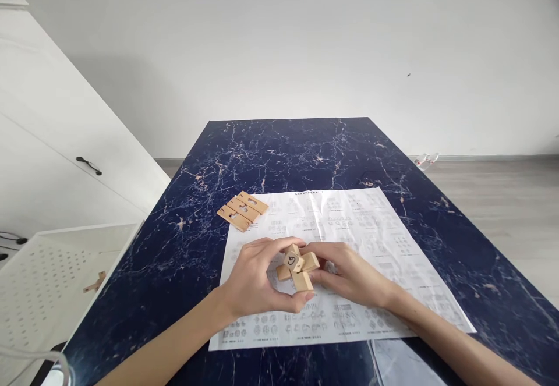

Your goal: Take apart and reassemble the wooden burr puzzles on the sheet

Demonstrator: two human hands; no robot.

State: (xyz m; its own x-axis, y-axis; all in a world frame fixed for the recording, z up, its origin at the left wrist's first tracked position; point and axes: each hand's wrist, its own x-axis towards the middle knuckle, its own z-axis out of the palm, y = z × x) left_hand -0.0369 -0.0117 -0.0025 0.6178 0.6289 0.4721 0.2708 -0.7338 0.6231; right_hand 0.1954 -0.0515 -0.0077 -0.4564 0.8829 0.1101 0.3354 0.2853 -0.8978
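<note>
A wooden burr puzzle (301,265) of interlocked light blocks is held between both hands, above a printed paper sheet (349,211). One block end facing up bears a dark handwritten mark. My left hand (255,275) curves around it, with the fingers on its far side and the thumb at the near block. From the right, my right hand (345,269) pinches the puzzle with thumb and index finger; its other fingers are partly hidden. Flat wooden pieces (243,211) with cut-outs and written numbers lie on the sheet's far left corner.
The sheet, creased and covered in small diagrams, lies on a dark blue marbled table (279,153). A white perforated basket (39,287) stands at the left, with a small wooden piece (95,282) in it. Behind it is a white cabinet (56,118). A clear plastic item (426,160) shows beyond the right edge.
</note>
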